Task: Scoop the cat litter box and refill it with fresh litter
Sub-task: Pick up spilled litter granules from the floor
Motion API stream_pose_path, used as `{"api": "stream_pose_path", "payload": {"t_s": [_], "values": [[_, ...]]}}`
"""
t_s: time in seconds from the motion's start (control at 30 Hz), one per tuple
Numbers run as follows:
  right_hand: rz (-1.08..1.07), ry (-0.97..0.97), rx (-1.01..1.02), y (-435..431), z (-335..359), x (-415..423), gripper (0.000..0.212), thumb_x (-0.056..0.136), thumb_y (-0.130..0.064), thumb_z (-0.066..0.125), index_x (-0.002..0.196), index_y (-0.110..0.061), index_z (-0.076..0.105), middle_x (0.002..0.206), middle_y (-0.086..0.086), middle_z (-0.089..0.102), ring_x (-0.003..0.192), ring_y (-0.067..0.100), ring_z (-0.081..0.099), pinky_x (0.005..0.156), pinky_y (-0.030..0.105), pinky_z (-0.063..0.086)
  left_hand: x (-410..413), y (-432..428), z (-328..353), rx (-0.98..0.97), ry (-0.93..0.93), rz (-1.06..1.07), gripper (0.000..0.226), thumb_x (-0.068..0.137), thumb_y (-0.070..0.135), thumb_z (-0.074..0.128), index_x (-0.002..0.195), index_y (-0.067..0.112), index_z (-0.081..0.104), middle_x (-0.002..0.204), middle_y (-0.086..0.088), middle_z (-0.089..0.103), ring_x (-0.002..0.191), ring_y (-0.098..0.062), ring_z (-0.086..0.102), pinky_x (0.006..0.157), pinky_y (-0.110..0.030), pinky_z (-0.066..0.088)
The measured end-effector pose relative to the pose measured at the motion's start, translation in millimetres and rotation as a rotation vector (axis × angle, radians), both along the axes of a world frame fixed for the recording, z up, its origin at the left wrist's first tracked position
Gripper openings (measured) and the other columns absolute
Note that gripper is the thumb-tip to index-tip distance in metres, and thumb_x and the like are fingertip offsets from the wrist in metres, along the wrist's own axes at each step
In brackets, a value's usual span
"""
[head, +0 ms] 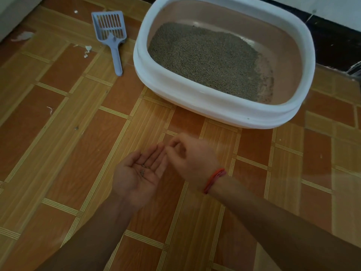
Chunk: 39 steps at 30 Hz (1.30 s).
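Observation:
A white-rimmed litter box (pixel 218 109) with a tan inside stands on the floor ahead, holding grey-brown litter (pixel 205 57) spread over most of its bottom. To its left a blue-grey slotted scoop (pixel 112 34) lies flat on the floor, untouched. My left hand (pixel 138 173) is held palm up in front of the box, with a few litter grains (pixel 143 170) lying in the palm. My right hand (pixel 190 155), with a red thread at the wrist, hovers beside the left fingertips, its fingers curled; it is blurred and I cannot tell whether it holds a grain.
The floor is wood-patterned vinyl (pixel 78 133). Small white scraps (pixel 88 49) lie left of the scoop. A dark skirting and white wall (pixel 332 20) run behind the box, and a pale wall edge (pixel 11 14) is at the far left.

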State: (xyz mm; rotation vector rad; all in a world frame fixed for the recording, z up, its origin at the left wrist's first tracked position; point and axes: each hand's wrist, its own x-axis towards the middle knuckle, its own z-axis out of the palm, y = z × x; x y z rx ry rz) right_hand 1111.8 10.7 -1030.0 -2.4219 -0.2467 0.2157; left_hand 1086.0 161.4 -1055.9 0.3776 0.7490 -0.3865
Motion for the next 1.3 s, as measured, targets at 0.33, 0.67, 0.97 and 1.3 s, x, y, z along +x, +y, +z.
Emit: {"api": "stream_pose_path", "payload": {"t_s": [0.33,0.67,0.97,1.3], "values": [[-0.234,0.111,-0.128,-57.2,-44.0,21.4,0.009,0.089,-0.027,0.059,0.092,-0.026,0.068,0.053,-0.018,0.038,0.055,-0.002,0.044,0.065,0.023,0.045,2.1,-3.1,0.4,-0.003,0.022,0.019,0.052,0.102,0.022,0.037,0.084,-0.008,0.075,0.114,-0.021,0.07,0.107,-0.034,0.069,0.089,-0.047,0.056],[-0.18,0.116,-0.125,-48.7,-51.0,31.3,0.012,0.09,-0.037,0.063,0.094,-0.029,0.071,0.076,-0.019,0.059,0.074,0.001,0.053,0.063,0.016,0.038,2.2,-2.2,-2.4,0.004,0.035,0.021,0.054,0.103,0.022,0.036,0.083,-0.008,0.076,0.115,-0.021,0.07,0.107,-0.034,0.068,0.091,-0.048,0.054],[-0.141,0.139,-0.191,-47.1,-49.5,30.8,0.017,0.096,-0.037,0.053,0.096,-0.028,0.067,0.083,-0.013,0.064,0.077,0.008,0.058,0.065,0.024,0.046,0.7,-1.9,-3.9,0.01,0.035,0.016,0.052,0.101,0.021,0.037,0.083,-0.007,0.076,0.116,-0.021,0.07,0.108,-0.034,0.068,0.091,-0.047,0.054],[-0.077,0.091,-0.114,-22.4,-21.3,21.3,0.015,0.098,-0.036,0.048,0.095,-0.026,0.058,0.072,-0.014,0.057,0.068,0.008,0.057,0.061,0.028,0.047,-0.2,-0.5,-1.9,-0.001,0.022,0.017,0.055,0.103,0.023,0.035,0.084,-0.008,0.076,0.116,-0.021,0.07,0.108,-0.034,0.069,0.091,-0.048,0.053]]}}
